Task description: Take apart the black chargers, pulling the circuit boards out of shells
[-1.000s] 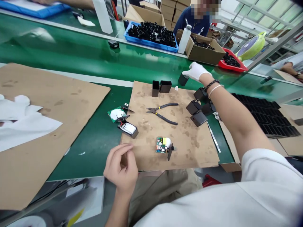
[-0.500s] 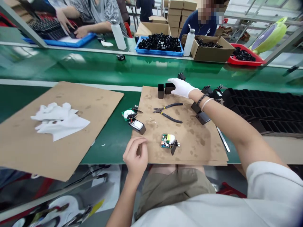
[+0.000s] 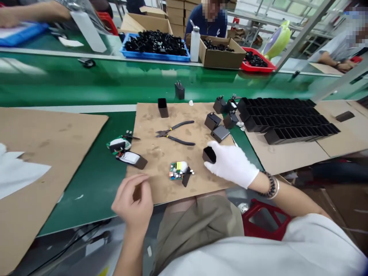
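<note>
My right hand (image 3: 232, 163), in a white glove, is closed around a black plastic charger case (image 3: 209, 155); the case's open end faces left. My left hand (image 3: 133, 201) is bare and loosely curled at the cardboard's front edge, with nothing visible in it. Between the hands lies a small circuit board (image 3: 178, 171) with a black plug plate attached. Beyond it rest cutting pliers (image 3: 175, 133) with dark handles, spread apart. Left of them, another circuit board (image 3: 119, 145) lies beside a case with a white-wrapped part (image 3: 129, 158). An empty black case (image 3: 163, 107) stands at the mat's far edge.
Several closed black chargers (image 3: 212, 121) cluster at the right, before rows of empty black cases (image 3: 287, 119). One charger (image 3: 179, 90) stands on the green surface. A white cloth (image 3: 23, 170) lies left. Across the line are a blue tray (image 3: 155, 55) and a person (image 3: 207, 23).
My right hand has brought one black case from the far edge back toward the near right of the cardboard. My left hand keeps its curled pose. The view has swung right.
</note>
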`<state>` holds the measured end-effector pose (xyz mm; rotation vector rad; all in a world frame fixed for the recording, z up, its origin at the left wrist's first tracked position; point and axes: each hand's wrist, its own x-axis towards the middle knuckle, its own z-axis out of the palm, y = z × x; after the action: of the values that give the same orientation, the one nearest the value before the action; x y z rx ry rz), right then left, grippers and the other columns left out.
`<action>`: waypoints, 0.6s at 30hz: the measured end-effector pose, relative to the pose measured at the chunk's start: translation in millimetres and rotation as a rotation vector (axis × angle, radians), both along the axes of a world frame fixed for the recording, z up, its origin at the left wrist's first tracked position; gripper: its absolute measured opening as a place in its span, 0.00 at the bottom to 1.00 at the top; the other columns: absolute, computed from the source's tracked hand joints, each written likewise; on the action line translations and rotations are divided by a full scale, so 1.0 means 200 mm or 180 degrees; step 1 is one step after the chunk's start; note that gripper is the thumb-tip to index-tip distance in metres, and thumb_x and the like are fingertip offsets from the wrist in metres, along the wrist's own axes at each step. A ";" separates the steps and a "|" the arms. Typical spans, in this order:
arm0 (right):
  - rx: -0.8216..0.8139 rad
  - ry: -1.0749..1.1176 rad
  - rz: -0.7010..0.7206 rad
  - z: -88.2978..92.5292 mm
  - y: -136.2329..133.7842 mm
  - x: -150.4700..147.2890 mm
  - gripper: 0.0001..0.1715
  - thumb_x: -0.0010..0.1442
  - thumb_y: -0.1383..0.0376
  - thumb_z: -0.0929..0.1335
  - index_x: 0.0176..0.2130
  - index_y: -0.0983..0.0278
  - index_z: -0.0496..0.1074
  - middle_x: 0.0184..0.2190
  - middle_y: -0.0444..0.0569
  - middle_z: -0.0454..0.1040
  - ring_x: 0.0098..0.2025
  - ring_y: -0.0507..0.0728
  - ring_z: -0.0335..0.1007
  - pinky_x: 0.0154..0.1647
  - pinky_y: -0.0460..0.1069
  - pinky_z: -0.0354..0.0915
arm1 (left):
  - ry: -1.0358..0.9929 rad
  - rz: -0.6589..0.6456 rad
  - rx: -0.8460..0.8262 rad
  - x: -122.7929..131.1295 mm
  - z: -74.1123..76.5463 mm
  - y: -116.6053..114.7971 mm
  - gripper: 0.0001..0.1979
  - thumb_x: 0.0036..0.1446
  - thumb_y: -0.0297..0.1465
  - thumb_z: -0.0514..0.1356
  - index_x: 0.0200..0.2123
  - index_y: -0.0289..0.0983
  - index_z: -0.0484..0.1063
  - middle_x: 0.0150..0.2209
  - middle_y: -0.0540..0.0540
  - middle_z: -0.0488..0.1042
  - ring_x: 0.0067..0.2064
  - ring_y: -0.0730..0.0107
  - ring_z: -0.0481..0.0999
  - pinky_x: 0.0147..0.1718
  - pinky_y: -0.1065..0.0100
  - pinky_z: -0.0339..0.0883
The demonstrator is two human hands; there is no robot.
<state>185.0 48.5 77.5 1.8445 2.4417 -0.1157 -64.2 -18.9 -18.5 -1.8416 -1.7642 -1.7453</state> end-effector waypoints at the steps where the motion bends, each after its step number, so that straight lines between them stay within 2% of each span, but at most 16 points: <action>1: -0.0079 -0.0015 -0.0102 -0.03 -0.04 0.00 0.33 0.62 0.51 0.69 0.61 0.64 0.68 0.38 0.57 0.83 0.39 0.70 0.82 0.34 0.55 0.69 | 0.0023 -0.0002 0.0014 0.00 0.00 0.00 0.10 0.59 0.19 0.60 0.32 0.38 0.77 0.31 0.45 0.79 0.36 0.65 0.80 0.39 0.63 0.72; 3: -0.0184 0.0043 -0.0169 -0.06 -0.07 0.02 0.43 0.62 0.45 0.70 0.67 0.65 0.63 0.39 0.58 0.84 0.40 0.69 0.83 0.35 0.54 0.70 | 0.0058 0.0017 0.0010 0.00 0.00 -0.01 0.10 0.60 0.19 0.60 0.31 0.38 0.77 0.31 0.45 0.79 0.36 0.64 0.80 0.39 0.63 0.72; 5: -0.0167 0.0211 -0.0177 -0.04 -0.07 0.07 0.52 0.61 0.41 0.70 0.72 0.63 0.57 0.38 0.56 0.84 0.39 0.68 0.83 0.36 0.53 0.70 | 0.0075 0.0071 -0.0021 0.00 0.00 -0.01 0.09 0.60 0.20 0.60 0.31 0.38 0.78 0.31 0.45 0.79 0.36 0.63 0.80 0.38 0.62 0.72; 6: -0.0070 0.0331 -0.0214 0.00 -0.08 0.11 0.52 0.61 0.40 0.70 0.72 0.61 0.56 0.38 0.55 0.84 0.39 0.67 0.83 0.36 0.53 0.71 | 0.0075 0.0105 -0.0033 -0.01 -0.01 -0.01 0.09 0.60 0.21 0.61 0.31 0.37 0.78 0.31 0.45 0.80 0.36 0.63 0.80 0.39 0.62 0.72; 10: 0.0546 0.1071 -0.0645 0.13 -0.14 0.33 0.36 0.64 0.49 0.71 0.66 0.60 0.69 0.42 0.53 0.83 0.41 0.64 0.82 0.41 0.55 0.73 | 0.0061 0.0190 0.0046 -0.02 -0.02 0.00 0.08 0.60 0.22 0.61 0.30 0.37 0.78 0.31 0.45 0.79 0.35 0.63 0.80 0.39 0.62 0.74; 12: 0.0572 0.1567 -0.0815 0.14 -0.18 0.43 0.29 0.63 0.53 0.71 0.60 0.59 0.74 0.41 0.50 0.83 0.39 0.61 0.81 0.43 0.55 0.73 | 0.0170 0.0146 0.0195 -0.01 -0.01 0.00 0.08 0.59 0.21 0.61 0.31 0.37 0.78 0.30 0.46 0.79 0.35 0.64 0.80 0.39 0.62 0.74; 14: 0.0507 0.2190 -0.0986 0.08 -0.21 0.47 0.23 0.62 0.55 0.73 0.54 0.58 0.78 0.38 0.47 0.84 0.36 0.58 0.80 0.42 0.53 0.73 | 0.0353 -0.0038 0.0329 0.03 0.02 -0.02 0.08 0.58 0.20 0.61 0.35 0.38 0.78 0.32 0.46 0.79 0.36 0.64 0.81 0.40 0.63 0.75; 16: 0.0448 0.3107 -0.1194 -0.04 -0.20 0.47 0.16 0.59 0.55 0.74 0.45 0.60 0.82 0.34 0.47 0.83 0.31 0.55 0.78 0.36 0.50 0.72 | 0.0471 -0.0307 0.0108 0.11 0.05 -0.04 0.11 0.58 0.25 0.65 0.45 0.37 0.77 0.40 0.42 0.80 0.43 0.60 0.81 0.46 0.60 0.76; 18: 0.0378 0.3983 -0.1353 -0.17 -0.17 0.42 0.14 0.57 0.55 0.75 0.36 0.64 0.82 0.26 0.48 0.81 0.23 0.52 0.73 0.27 0.48 0.69 | 0.0462 -0.0505 -0.0567 0.20 0.07 -0.04 0.29 0.57 0.35 0.70 0.60 0.36 0.69 0.53 0.35 0.77 0.55 0.49 0.78 0.55 0.51 0.74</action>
<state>269.4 14.4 43.1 2.8619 2.4990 -1.6061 -24.1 -27.8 -4.2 -2.1733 -1.8149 -1.4977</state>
